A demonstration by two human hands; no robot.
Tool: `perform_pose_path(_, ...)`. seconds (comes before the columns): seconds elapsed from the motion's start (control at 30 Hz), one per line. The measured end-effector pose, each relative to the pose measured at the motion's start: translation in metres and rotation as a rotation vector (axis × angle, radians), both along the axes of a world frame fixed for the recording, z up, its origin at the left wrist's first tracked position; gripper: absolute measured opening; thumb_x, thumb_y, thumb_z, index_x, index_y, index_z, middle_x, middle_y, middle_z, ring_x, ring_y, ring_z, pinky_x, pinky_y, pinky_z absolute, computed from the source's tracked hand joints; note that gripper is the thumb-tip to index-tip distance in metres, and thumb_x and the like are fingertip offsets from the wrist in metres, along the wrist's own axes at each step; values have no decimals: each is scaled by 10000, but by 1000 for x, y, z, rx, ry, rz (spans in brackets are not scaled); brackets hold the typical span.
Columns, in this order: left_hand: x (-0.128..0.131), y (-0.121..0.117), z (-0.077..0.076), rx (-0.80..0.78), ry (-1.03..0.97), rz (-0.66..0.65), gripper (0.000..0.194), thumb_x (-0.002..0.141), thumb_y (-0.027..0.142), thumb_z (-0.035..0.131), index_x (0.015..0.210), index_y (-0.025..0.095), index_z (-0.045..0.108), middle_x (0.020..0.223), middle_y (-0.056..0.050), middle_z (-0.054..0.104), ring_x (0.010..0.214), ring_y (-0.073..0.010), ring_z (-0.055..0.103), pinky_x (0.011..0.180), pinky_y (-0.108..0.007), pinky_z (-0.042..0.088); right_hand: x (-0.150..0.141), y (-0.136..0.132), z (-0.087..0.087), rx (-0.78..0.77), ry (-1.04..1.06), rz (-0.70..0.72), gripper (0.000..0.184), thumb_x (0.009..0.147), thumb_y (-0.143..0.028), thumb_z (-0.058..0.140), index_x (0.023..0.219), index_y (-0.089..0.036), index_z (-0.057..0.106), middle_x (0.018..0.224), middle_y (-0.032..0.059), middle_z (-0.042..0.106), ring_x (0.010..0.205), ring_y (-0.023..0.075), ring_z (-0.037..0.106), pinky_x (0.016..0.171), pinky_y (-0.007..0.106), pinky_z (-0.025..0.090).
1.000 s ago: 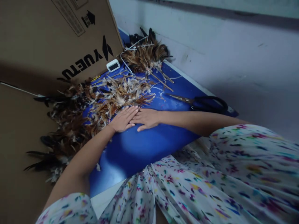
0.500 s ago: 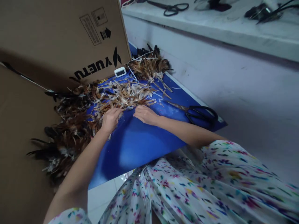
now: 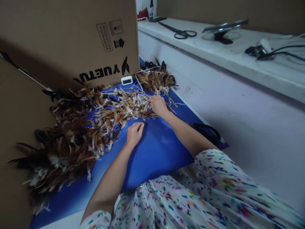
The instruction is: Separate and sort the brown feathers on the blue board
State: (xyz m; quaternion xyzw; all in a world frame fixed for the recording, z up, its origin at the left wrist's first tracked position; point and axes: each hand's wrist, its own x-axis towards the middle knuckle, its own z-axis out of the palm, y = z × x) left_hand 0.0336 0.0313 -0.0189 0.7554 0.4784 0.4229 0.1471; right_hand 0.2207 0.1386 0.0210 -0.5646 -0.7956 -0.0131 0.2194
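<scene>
My left hand [image 3: 134, 133] hovers over or rests on the blue tabletop [image 3: 162, 146], thumb and fingertips pinched together; whatever is between them is too small to name. Farther off, my right hand [image 3: 158, 104] reaches to the right end of the loose brown and white feathers [image 3: 128, 103], its fingers curled and their tips partly hidden. Beyond it lies a bundle of brown feathers [image 3: 154, 81] with thin sticks and white string. Large black-handled scissors [image 3: 207, 130] lie to the right, their blades mostly covered by my right forearm. Tied-looking clumps of dark feathers [image 3: 69, 149] spread along the left.
A big cardboard box [image 3: 71, 41] stands behind and left of the feathers, a small white display device [image 3: 127, 80] at its foot. On the raised ledge [image 3: 228, 58] at right are scissors [image 3: 182, 33], a phone-like device on a stand [image 3: 224, 30] and black cables [image 3: 262, 52].
My hands, flat and overlapping at first, have separated and curled. The right has moved out to the feathers, the left off their edge onto bare blue. The view has tilted up, showing the ledge.
</scene>
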Motion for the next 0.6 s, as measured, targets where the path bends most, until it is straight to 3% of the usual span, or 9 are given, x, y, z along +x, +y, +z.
perform_pose_path(0.13, -3, 1, -4, -41, -15, -50, 171, 888, 246, 543, 895, 187, 704, 831, -55, 728, 707, -137, 653, 690, -262, 501, -5, 10, 0, -74, -190, -2, 331, 901, -143, 425, 1091, -196, 690, 1177, 138, 603, 1096, 297, 451, 861, 412, 332)
perform_pose_path(0.23, -4, 2, -2, -77, -65, -53, 163, 873, 246, 558, 871, 190, 711, 800, -48, 724, 663, -129, 633, 666, -256, 489, -6, 14, 4, -97, -201, -22, 295, 919, -194, 425, 993, -162, 709, 1144, 147, 626, 1086, 296, 472, 848, 404, 337)
perform_pose_path(0.37, -5, 6, 2, -184, -191, -9, 158, 846, 270, 582, 842, 192, 719, 738, -22, 706, 601, -118, 590, 619, -245, 456, -2, 9, 15, -66, -57, -33, 267, 907, -195, 447, 945, -154, 708, 1025, 129, 682, 1022, 257, 542, 839, 361, 362)
perform_pose_path(0.47, -6, 7, 5, -266, -303, 45, 178, 834, 311, 585, 815, 190, 715, 666, 4, 666, 565, -110, 547, 585, -235, 423, 0, -4, 23, -75, 148, 57, 211, 872, -186, 500, 892, -155, 707, 897, 80, 705, 858, 194, 593, 782, 300, 388)
perform_pose_path(0.6, -8, 8, 5, -314, -447, 105, 239, 859, 382, 543, 818, 189, 678, 612, 24, 588, 527, -95, 499, 546, -218, 400, -4, -28, 23, -151, 368, 121, 156, 830, -248, 574, 808, -159, 700, 707, 12, 663, 645, 134, 554, 653, 256, 380)
